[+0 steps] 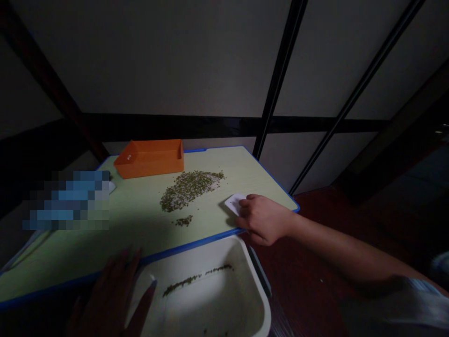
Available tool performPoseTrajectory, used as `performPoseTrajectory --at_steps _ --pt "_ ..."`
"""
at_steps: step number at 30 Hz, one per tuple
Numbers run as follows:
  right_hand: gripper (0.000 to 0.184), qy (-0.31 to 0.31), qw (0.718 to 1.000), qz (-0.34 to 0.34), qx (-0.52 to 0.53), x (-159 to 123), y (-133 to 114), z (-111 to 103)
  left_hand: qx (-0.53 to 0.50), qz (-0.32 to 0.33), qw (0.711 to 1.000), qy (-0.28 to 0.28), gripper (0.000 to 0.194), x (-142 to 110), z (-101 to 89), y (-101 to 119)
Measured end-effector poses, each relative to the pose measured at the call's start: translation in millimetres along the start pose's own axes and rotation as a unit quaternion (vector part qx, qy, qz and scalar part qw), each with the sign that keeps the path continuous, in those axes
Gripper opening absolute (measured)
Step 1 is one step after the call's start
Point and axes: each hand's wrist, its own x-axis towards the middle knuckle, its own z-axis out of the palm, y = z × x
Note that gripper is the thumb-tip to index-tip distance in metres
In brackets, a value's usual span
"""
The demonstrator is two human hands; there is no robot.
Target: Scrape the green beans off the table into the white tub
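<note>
My right hand [264,219] is closed around a thin white card [234,203] with rounded corners, just above the table's front right edge. To the left of it, a pile of small green beans [191,187] is spread over a whitish patch on the pale table [140,210]. A smaller clump of beans [184,220] lies nearer the front edge. In deep shadow, my left hand [112,295] grips the left side of a white plastic bin [254,285], its thumb over the rim. Inside the bin, lines of beans [185,282] rest on the bottom.
An orange tray [156,157] stands at the back left of the table. A blurred-out blue patch [73,196] and a white cable [28,245] are at the left. Behind the table rises a panelled wall [157,61]. Reddish floor [315,248] shows at the right.
</note>
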Motion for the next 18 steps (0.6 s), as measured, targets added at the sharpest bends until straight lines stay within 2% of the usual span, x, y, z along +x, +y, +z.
performPoseTrajectory --at_steps 6,11,15,18 --pt "0.023 -0.022 0.999 -0.005 -0.032 -13 7 0 0.007 0.008 1.000 0.021 0.067 0 -1.5 6" --pt "0.018 -0.005 0.998 -0.024 -0.057 -17 3 2 -0.019 0.004 0.999 0.046 0.066 0 -1.0 12" --pt "0.015 0.004 0.997 -0.037 -0.071 -21 0 -2 -0.019 -0.005 0.999 0.028 0.067 0 0.7 8" --pt "0.015 0.039 0.997 -0.033 -0.063 -26 3 -8 -0.024 -0.014 1.000 0.013 0.066 2 1.1 5"
